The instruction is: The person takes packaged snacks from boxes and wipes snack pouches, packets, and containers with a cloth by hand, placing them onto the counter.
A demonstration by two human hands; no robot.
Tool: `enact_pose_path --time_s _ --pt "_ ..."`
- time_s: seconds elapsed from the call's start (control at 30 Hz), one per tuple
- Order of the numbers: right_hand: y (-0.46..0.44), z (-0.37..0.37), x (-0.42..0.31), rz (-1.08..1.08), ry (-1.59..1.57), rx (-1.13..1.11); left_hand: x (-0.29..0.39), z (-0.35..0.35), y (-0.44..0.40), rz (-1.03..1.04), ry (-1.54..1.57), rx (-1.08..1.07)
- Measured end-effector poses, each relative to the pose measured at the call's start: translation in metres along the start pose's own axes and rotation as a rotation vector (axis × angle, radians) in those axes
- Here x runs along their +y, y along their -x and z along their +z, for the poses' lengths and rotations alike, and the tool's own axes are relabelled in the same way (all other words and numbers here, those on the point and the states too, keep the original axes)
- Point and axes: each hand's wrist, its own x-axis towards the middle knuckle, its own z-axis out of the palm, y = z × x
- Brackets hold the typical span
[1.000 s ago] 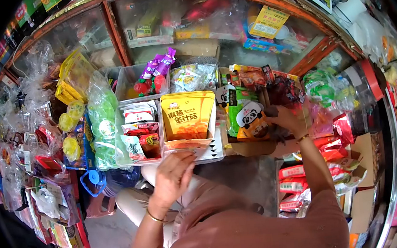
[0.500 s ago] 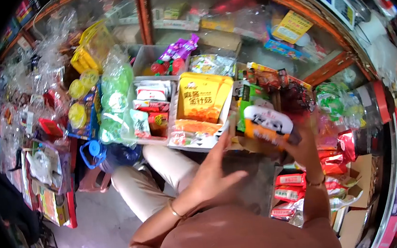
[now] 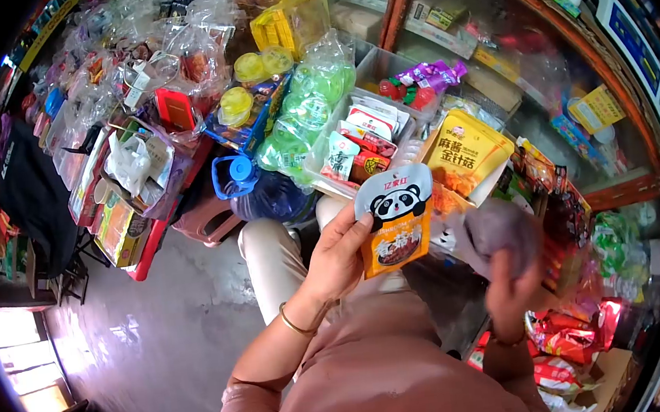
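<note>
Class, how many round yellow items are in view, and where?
3: a rear left item, a rear right item beside it, and a front item nearer the blue jug. Others may be hidden.

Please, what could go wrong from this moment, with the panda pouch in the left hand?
The panda pouch might slip, as the left hand holds it only by one side edge. The blurred grey item, perhaps a cloth, at the right hand could brush the yellow pouch close by and perhaps tip it.
</note>
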Motion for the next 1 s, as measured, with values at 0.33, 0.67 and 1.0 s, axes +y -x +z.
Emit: enact_pose_path --time_s 0.33,0.67,1.0 --pt "-0.031 0.101 -0.012 -0.327 0.219 -0.279 -0.001 -0.016 0.041 -0.038 -0.372 -0.031" --pt "-0.047 0.121 -0.012 -0.266 0.265 -0.298 0.03 -0.031 0.052 -0.127 -0.576 -0.035" --pt "-0.045 0.098 -0.043 -0.584 0.178 -0.309 0.048 -0.031 0.057 0.044 0.001 0.018"
